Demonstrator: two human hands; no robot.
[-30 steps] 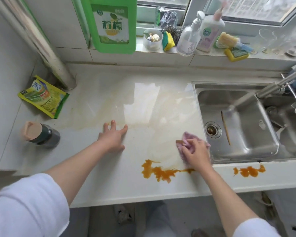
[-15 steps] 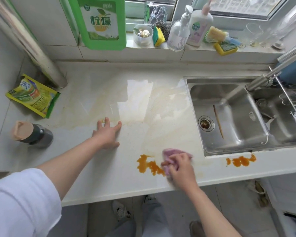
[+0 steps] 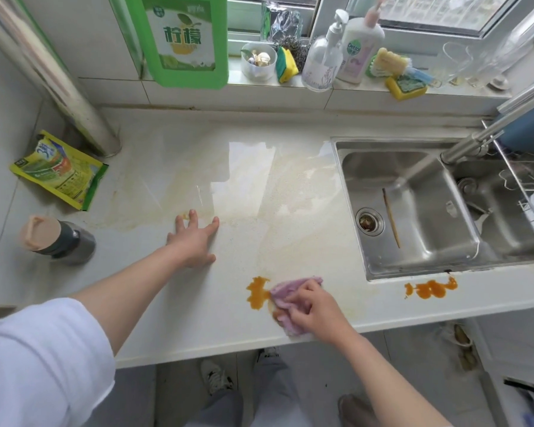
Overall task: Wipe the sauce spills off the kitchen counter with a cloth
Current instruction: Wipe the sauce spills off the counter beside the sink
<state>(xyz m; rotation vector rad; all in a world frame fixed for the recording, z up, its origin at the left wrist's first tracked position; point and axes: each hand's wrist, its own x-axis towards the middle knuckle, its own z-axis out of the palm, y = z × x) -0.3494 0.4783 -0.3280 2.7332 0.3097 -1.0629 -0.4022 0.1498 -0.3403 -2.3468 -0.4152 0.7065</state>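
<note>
A yellow-green packet [image 3: 57,171] and a capped jar [image 3: 56,240] lie at the table's left. A green bottle [image 3: 182,38], sponges [image 3: 286,65] and pump bottles [image 3: 322,61] line the sill; a stick [image 3: 391,217] lies in the sink [image 3: 413,269].

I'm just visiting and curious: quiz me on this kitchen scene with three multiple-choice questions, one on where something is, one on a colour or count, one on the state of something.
1. Where is the orange spill that the cloth is not touching?
A. In front of the sink
B. Beside the green packet
C. On the windowsill

2. What colour is the cloth?
A. Blue
B. Purple
C. White

3. What is the left hand doing?
A. Gripping the bottle
B. Holding a sponge
C. Resting flat on the counter

Answers:
1 A: it lies on the counter's front strip just below the sink rim.
2 B: the cloth under the right hand is pale purple.
3 C: its fingers are spread on the counter, holding nothing.
</note>
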